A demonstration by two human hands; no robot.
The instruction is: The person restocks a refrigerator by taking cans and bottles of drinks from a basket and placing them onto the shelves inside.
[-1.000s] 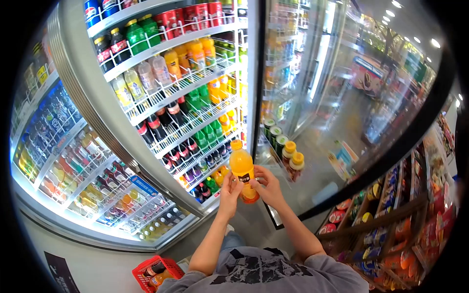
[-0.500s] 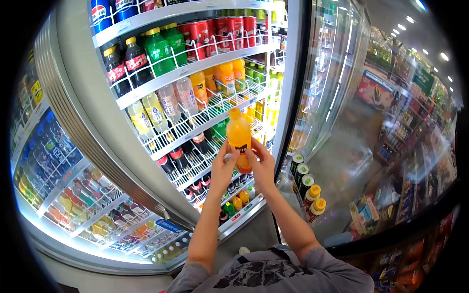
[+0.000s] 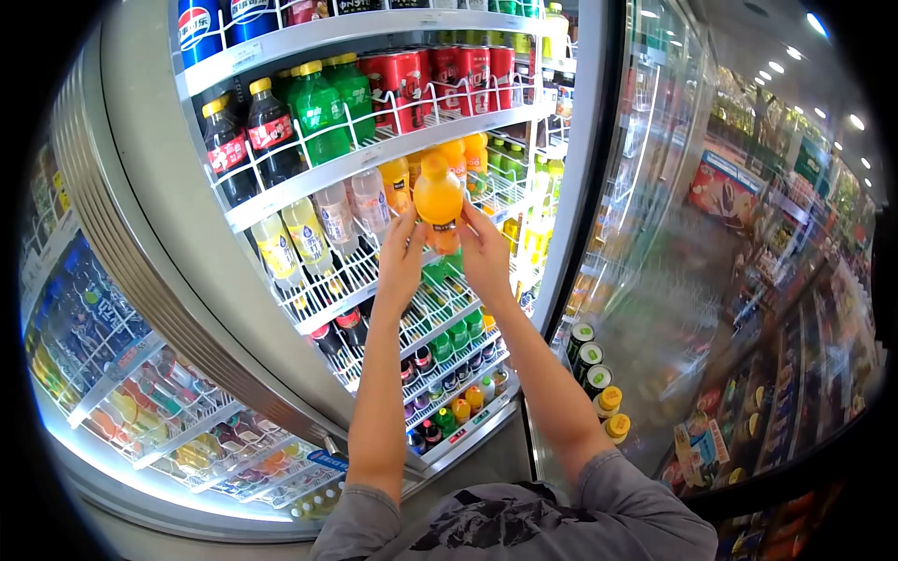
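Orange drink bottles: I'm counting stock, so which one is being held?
The frontmost orange drink bottle, between the left hand and right hand; the orange bottles behind it stand shelved.

Red cans [image 3: 404,86] beside green bottles [image 3: 319,114], same shelf [image 3: 374,153].

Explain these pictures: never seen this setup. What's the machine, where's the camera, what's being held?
There's no machine: those are a person's own bare left hand and right hand. The one camera sits on their head, looking forward and down, so their grey shirt shows at the bottom. Both hands hold an orange drink bottle around its lower part. Ahead is a drinks fridge; its shelves carry red cans, green bottles and dark bottles with yellow caps, among others. To the right, its glass door stands open.
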